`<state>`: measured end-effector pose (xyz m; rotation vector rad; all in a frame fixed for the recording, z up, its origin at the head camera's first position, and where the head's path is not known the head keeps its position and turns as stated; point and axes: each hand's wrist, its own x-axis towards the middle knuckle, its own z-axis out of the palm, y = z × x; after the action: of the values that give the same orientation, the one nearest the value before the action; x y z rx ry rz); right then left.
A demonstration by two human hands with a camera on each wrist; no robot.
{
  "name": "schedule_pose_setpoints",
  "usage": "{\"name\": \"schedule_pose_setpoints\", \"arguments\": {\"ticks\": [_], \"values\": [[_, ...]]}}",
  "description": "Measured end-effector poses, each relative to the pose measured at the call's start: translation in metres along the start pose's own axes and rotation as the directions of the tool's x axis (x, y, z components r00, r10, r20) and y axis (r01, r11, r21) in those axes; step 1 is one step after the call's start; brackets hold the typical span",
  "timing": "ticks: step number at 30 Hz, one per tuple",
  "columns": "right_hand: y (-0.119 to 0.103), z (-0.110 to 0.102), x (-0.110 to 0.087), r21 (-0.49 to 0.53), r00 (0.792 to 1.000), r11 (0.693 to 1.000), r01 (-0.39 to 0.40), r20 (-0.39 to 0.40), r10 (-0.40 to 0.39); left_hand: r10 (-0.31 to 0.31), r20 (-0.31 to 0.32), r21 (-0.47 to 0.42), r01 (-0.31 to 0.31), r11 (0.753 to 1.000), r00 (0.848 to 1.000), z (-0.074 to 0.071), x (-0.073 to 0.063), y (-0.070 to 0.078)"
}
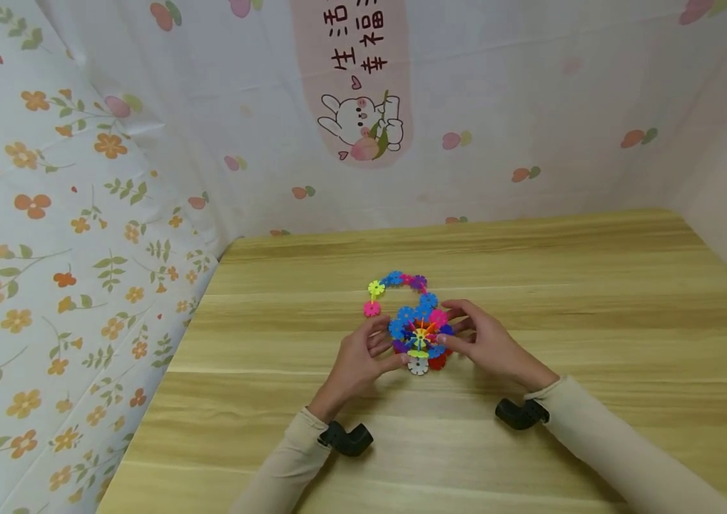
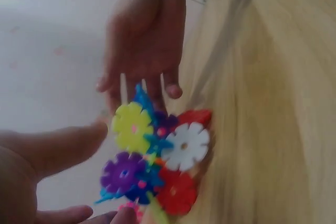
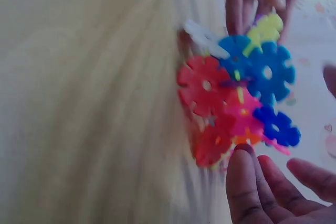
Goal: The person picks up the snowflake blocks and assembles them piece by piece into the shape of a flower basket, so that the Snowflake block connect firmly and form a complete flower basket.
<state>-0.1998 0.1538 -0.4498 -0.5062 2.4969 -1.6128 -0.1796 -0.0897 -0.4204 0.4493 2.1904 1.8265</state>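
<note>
A cluster of slotted plastic snowflake discs (image 1: 421,334) in many colours sits on the table between both hands. From its far side curves a chain of such discs (image 1: 394,278), ending in a pink disc (image 1: 372,308). My left hand (image 1: 358,357) is at the cluster's left, thumb apart from loosely bent fingers. At the right side my right hand (image 1: 494,346) has its fingertips close to the edge. The left wrist view shows a yellow disc (image 2: 132,129) and a white disc (image 2: 185,146); the right wrist view shows red discs (image 3: 202,85). Neither hand appears to grip the cluster.
The wood-grain table (image 1: 594,300) spreads around the cluster. A white printed cloth (image 1: 498,93) hangs behind it, and a flowered cloth (image 1: 48,285) hangs at the left. Black curved wrist pieces (image 1: 350,439) stick out from the sleeves.
</note>
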Motion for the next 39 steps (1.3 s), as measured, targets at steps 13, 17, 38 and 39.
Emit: {"name": "schedule_pose_setpoints", "arguments": {"ticks": [13, 17, 38, 39], "values": [[0.019, -0.017, 0.061, -0.041, 0.948, 0.947, -0.318, -0.033, 0.317, -0.096, -0.326, 0.366, 0.219, 0.905, 0.941, -0.042, 0.056, -0.043], [0.023, -0.014, 0.071, -0.069, 0.946, 0.944, -0.324, -0.016, 0.323, -0.108, -0.278, 0.423, 0.223, 0.878, 0.954, -0.041, 0.069, -0.048], [-0.002, -0.041, 0.03, 0.138, 0.988, 0.978, -0.154, 0.031, 0.151, 0.212, -0.201, 0.179, -0.177, 0.968, 0.957, -0.03, 0.04, -0.022], [-0.004, -0.041, 0.026, 0.125, 0.99, 0.982, -0.143, 0.03, 0.141, 0.212, -0.191, 0.174, -0.18, 0.968, 0.958, -0.029, 0.036, -0.017]]}}
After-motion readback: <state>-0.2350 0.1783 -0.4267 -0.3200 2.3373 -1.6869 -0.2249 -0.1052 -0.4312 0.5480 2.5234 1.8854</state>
